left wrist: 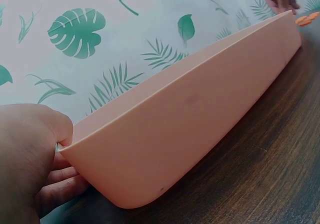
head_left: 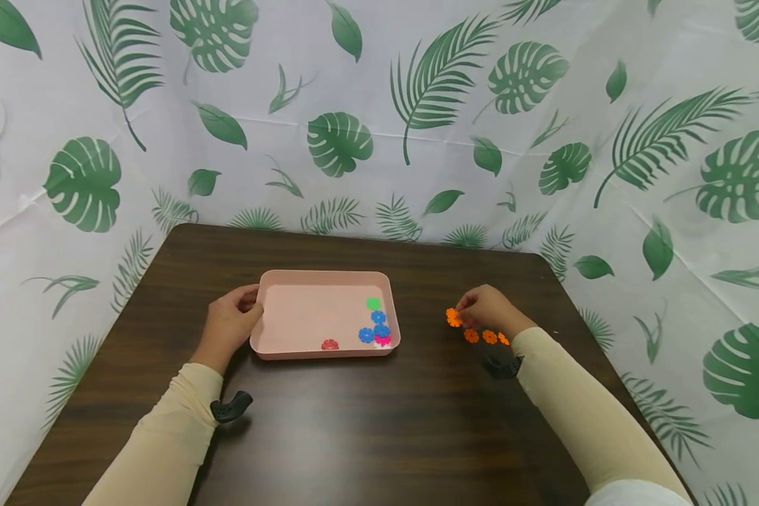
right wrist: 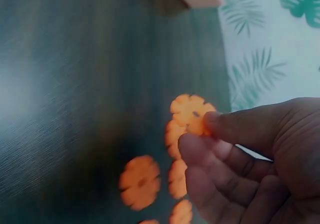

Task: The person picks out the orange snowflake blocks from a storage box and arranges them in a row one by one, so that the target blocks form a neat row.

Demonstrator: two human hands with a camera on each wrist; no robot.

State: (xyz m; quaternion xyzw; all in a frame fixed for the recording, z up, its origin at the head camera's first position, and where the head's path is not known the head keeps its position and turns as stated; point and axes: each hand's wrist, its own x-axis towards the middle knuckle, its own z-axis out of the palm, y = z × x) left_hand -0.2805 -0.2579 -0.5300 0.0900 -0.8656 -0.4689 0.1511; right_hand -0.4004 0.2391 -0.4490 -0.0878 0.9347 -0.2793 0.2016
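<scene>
My left hand (head_left: 230, 323) grips the left end of a shallow pink tray (head_left: 316, 276). In the left wrist view the thumb lies over the tray's rim (left wrist: 150, 96) and the other fingers are outside the wall. To the right of the tray, my right hand (head_left: 490, 311) pinches an orange flower-shaped disc (right wrist: 189, 110) between thumb and fingers. Several more orange flower-shaped discs (right wrist: 140, 182) lie on the table under and beside that hand. Inside the tray, a green disc (head_left: 373, 303), several blue discs (head_left: 367, 335) and a pink one (head_left: 383, 341) gather at the right end.
A red disc (head_left: 330, 344) lies apart at the tray's front wall. Everything stands on a dark wood-grain table (head_left: 354, 429). A white cloth with green leaf prints (head_left: 367, 84) hangs behind the table and along its sides.
</scene>
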